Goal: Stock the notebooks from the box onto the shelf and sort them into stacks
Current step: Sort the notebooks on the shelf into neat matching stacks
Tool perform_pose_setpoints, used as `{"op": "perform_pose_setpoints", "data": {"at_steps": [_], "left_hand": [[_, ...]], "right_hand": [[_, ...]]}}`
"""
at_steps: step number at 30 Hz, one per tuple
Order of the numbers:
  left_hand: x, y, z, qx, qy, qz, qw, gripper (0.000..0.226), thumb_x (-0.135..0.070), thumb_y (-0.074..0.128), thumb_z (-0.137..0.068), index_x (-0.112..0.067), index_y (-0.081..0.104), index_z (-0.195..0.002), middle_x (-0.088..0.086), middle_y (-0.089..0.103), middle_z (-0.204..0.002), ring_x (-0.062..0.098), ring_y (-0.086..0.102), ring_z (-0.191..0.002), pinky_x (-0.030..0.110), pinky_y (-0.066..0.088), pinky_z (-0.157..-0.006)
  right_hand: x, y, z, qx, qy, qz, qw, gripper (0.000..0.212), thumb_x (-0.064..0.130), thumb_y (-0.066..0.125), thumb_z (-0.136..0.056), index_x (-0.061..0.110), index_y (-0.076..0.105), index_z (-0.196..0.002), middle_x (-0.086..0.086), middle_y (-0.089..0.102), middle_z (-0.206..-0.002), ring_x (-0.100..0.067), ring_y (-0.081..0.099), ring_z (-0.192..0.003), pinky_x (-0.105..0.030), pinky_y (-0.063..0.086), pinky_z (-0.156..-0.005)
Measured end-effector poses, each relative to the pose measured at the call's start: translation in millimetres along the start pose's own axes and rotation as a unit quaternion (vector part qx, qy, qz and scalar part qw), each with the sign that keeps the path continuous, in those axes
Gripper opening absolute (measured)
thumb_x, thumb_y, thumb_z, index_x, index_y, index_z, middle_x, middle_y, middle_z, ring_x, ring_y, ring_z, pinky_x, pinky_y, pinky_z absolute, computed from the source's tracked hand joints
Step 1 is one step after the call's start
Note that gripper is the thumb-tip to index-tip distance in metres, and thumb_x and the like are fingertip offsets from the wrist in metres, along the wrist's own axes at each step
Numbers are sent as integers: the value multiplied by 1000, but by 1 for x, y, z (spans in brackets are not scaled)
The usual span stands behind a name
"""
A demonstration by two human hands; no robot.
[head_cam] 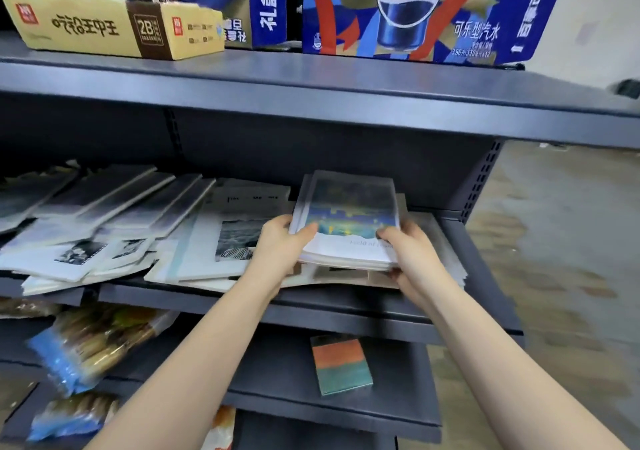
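Shop, prob.: metal display shelving [311, 103] w/ Pepsi cartons [408, 9], snack packs [93, 342] & notebooks [349, 207].

Both arms bare, stretched forward, converging on notebook stack [346, 207]. Left forearm [214, 328] entered from 7 o'clock, ran toward 1 o'clock. Right forearm [478, 328] entered from 5 o'clock, ran toward 11 o'clock. Left hand [280, 245] gripped stack at its 8 o'clock corner: thumb on top cover, fingers underneath, hidden. Right hand [412, 252] gripped stack's 4 o'clock corner: thumb on top, fingers curled under near edge. Wrists roughly straight. Hands apart, stack between.
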State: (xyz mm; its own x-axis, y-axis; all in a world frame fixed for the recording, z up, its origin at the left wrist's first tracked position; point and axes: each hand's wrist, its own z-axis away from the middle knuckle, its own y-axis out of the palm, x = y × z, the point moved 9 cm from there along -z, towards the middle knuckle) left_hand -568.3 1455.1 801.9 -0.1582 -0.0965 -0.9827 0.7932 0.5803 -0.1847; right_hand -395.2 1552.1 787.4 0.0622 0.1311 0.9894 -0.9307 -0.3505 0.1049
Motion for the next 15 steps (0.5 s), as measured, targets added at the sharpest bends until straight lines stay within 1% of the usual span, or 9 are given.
{"op": "perform_pose_setpoints", "data": {"at_steps": [2, 3, 5, 7, 8, 10, 11, 13, 15], "left_hand": [[-2, 3, -9, -19, 11, -21, 1000, 10, -23, 59, -90, -13, 59, -87, 8, 62, -90, 20, 55, -83, 25, 39, -63], [-2, 4, -12, -25, 16, -27, 999, 9, -22, 60, -89, -15, 59, -84, 7, 63, -87, 20, 56, -82, 26, 39, -63], [-2, 8, -18, -34, 23, -46, 998, 7, -20, 61, -89, -13, 60, -88, 2, 64, -84, 17, 57, -81, 22, 40, -65], [0, 14, -24, -40, 21, -64, 997, 8, -19, 60, -90, -13, 57, -94, -6, 56, -79, 10, 52, -77, 13, 37, -62], [2, 16, -26, -42, 17, -73, 996, 11, -20, 60, -90, -11, 57, -96, -6, 54, -80, 11, 50, -78, 14, 37, -61], [9, 20, -31, -41, 4, -90, 995, 19, -22, 60, -90, -5, 58, -98, 2, 55, -87, 18, 51, -86, 24, 36, -67], [12, 22, -33, -42, -3, -98, 994, 27, -23, 60, -90, -1, 59, -105, 7, 57, -95, 22, 54, -92, 26, 36, -72], [19, 25, -37, -41, -18, -116, 992, 42, -24, 60, -90, 1, 55, -123, 10, 59, -120, 26, 54, -113, 26, 36, -82], [26, 28, -40, -35, -24, -128, 991, 48, -25, 60, -90, -1, 50, -131, 10, 53, -133, 24, 49, -122, 26, 37, -89]], "right_hand": [[1, -3, -15, 4, -11, 20, 1000, 19, 9, 50, -88, 18, 51, -104, -4, 65, -93, -21, 63, -78, -31, 47, -65], [0, -4, -20, 6, -13, 45, 999, 20, 13, 52, -86, 19, 51, -105, -5, 65, -98, -23, 63, -85, -35, 48, -69], [-4, -7, -28, 7, -8, 100, 995, 32, 24, 55, -76, 19, 49, -108, -9, 64, -108, -29, 63, -96, -42, 50, -78], [-8, -11, -37, 5, -9, 123, 992, 25, 24, 55, -77, 20, 50, -101, -14, 63, -106, -34, 62, -96, -40, 49, -76], [-8, -13, -41, 2, -13, 132, 991, 19, 20, 55, -81, 18, 50, -99, -15, 64, -105, -35, 62, -95, -37, 48, -73], [-10, -16, -48, 0, -18, 154, 988, 16, 14, 54, -87, 12, 49, -102, -16, 63, -103, -33, 61, -93, -36, 47, -73], [-11, -16, -50, 4, -20, 167, 986, 18, 14, 53, -88, 9, 48, -104, -16, 62, -102, -33, 61, -92, -36, 47, -74], [-15, -17, -54, 11, -19, 187, 982, 19, 16, 53, -90, 6, 47, -105, -15, 58, -95, -29, 57, -82, -33, 43, -69], [-20, -19, -57, 11, -11, 203, 979, 18, 17, 53, -90, 6, 45, -102, -13, 53, -89, -23, 50, -74, -30, 38, -62]]}}
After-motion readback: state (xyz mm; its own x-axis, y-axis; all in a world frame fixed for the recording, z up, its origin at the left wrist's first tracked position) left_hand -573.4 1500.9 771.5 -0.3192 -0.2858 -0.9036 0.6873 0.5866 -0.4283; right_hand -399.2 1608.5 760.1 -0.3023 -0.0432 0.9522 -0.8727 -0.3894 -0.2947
